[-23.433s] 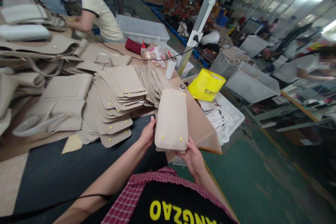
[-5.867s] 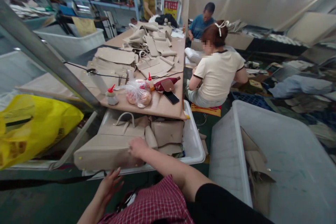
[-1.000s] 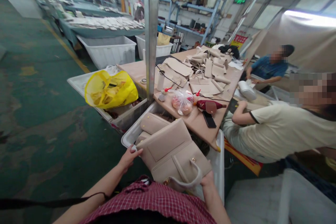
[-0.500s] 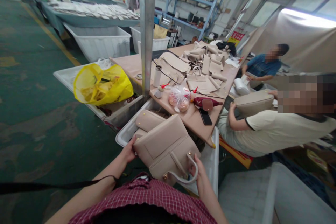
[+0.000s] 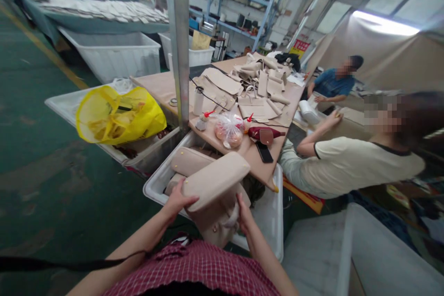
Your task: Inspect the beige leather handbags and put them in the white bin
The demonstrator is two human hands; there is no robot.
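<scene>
Just ahead of us, a white plastic tub (image 5: 268,222) stands against the end of the table (image 5: 166,90). A metal post (image 5: 178,41) rises at the table's side, and beyond it a yellow plastic bag (image 5: 116,118) lies in a second tub (image 5: 58,105). On the table we count two red-tipped glue bottles (image 5: 201,122), one clear plastic bag (image 5: 229,133) with something orange-brown inside, one dark red bottle-shaped object (image 5: 260,132), one black phone (image 5: 264,151) and one white cylinder (image 5: 198,101). Beige leather panels (image 5: 222,81) lie heaped further along, too many to count. Two co-workers sit across the table: one in a cream shirt (image 5: 354,166), the other in a blue shirt (image 5: 333,84).

We are holding one beige handbag (image 5: 215,180) above the near tub, just off the table's edge and tilted with a long narrow side facing up. Our left hand (image 5: 176,203) is spread wide against its side, and our right hand (image 5: 244,215) grips the opposite side with fingers apart. A second beige bag (image 5: 190,161) lies in the tub, just beside the one we hold.
</scene>
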